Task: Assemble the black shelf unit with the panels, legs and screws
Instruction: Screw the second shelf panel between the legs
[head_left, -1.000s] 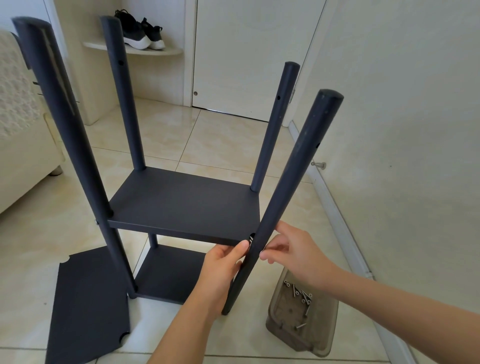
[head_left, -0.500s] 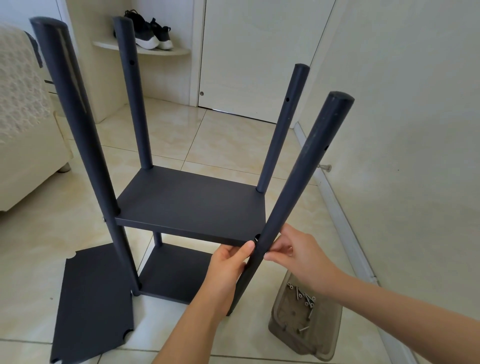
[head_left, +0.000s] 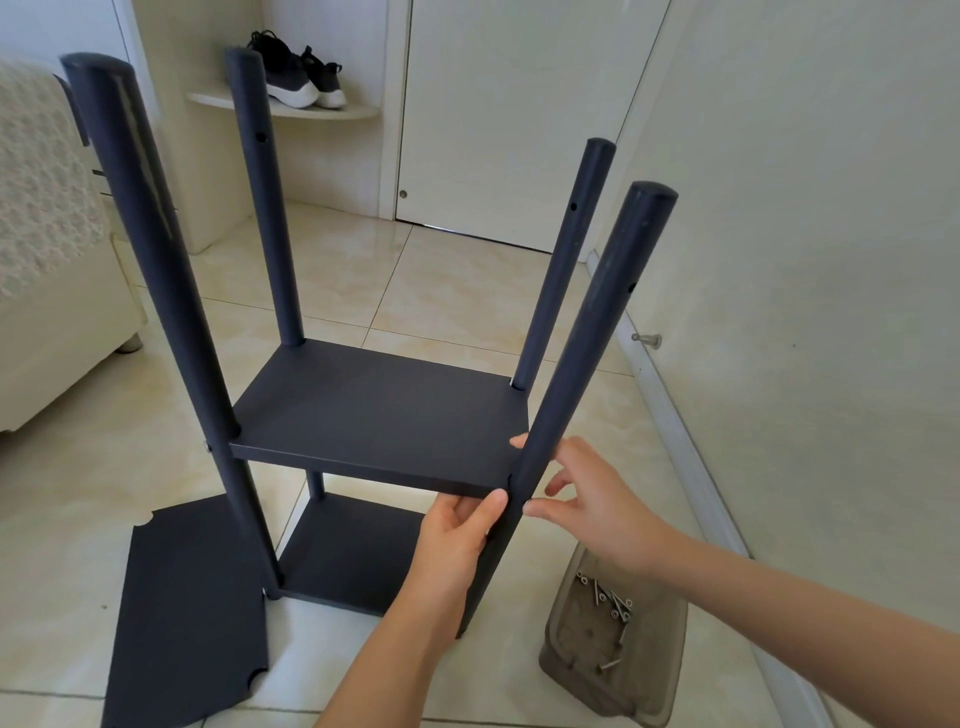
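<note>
Four legs (head_left: 582, 353), three panels (head_left: 379, 415), two hands (head_left: 457, 535), two shoes (head_left: 291, 73), one tray (head_left: 576, 644) of screws (head_left: 613, 603).

Glossy cream floor tiles (head_left: 457, 291) in daylight, white door (head_left: 509, 119) behind, pale wall (head_left: 805, 208) right, black sneakers (head_left: 296, 73) on a corner shelf (head_left: 358, 111), cream sofa (head_left: 57, 312) left.

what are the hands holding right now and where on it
Both hold the near right leg where it meets the middle panel: the right hand wraps its fingers round it, and the left hand grips just below the panel's corner.
</note>
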